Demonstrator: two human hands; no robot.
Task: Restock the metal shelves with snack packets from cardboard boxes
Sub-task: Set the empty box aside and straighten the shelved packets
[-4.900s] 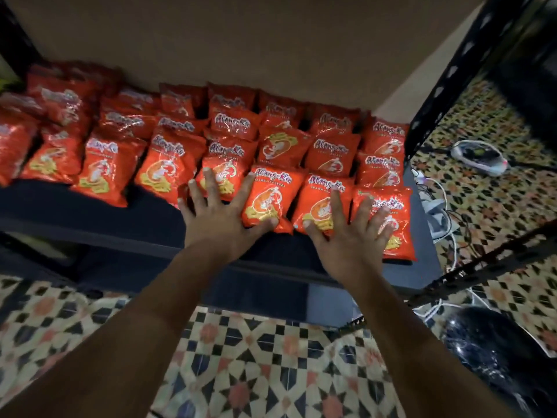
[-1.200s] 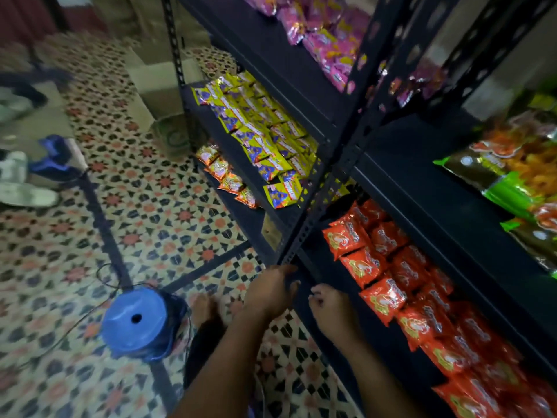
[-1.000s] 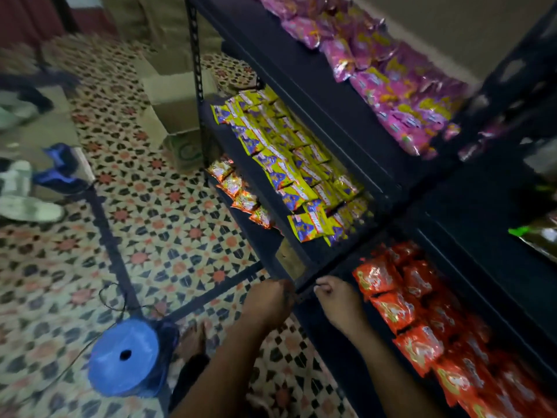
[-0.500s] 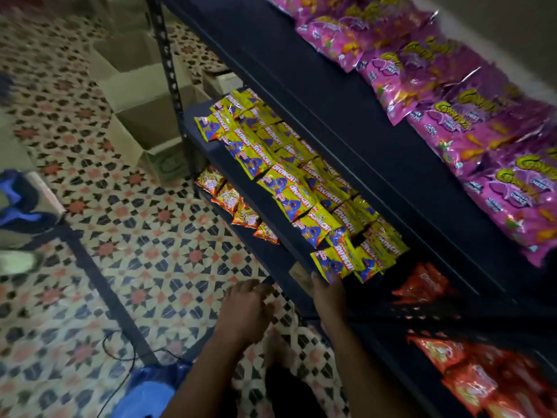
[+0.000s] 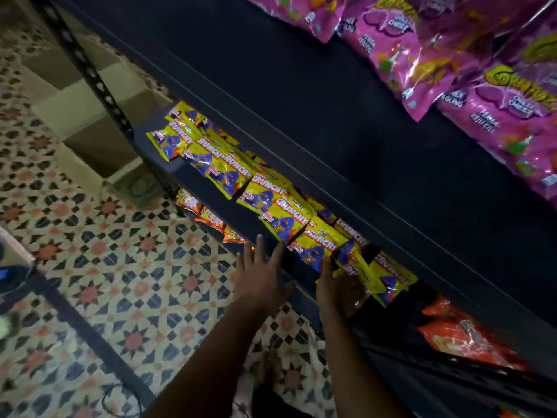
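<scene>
Nearest the camera, two bare forearms reach up from the bottom edge over the patterned tile floor (image 5: 126, 276). The left hand (image 5: 260, 277) is spread flat with its fingers straight and apart, holding nothing; its fingertips lie just short of the front edge of the middle shelf (image 5: 193, 179), beside the nearest yellow packets (image 5: 271, 206) but not clearly touching them. The right hand (image 5: 337, 289) lies against the end of that yellow row, its palm and fingers over the last packet; how far the fingers curl round it is hidden in shadow, so its grip cannot be told.

The yellow packets lie overlapping in a slanted row along the middle shelf, running away to the upper left. Below them, on a lower shelf, orange packets (image 5: 208, 217) peek out at the left, and red packets (image 5: 464, 336) lie at the lower right. Above, on the top shelf (image 5: 301, 95), pink packets (image 5: 470, 76) hang over a dark bare stretch. Farthest off, behind the perforated upright post (image 5: 90, 73), open cardboard boxes (image 5: 90, 116) stand on the floor.
</scene>
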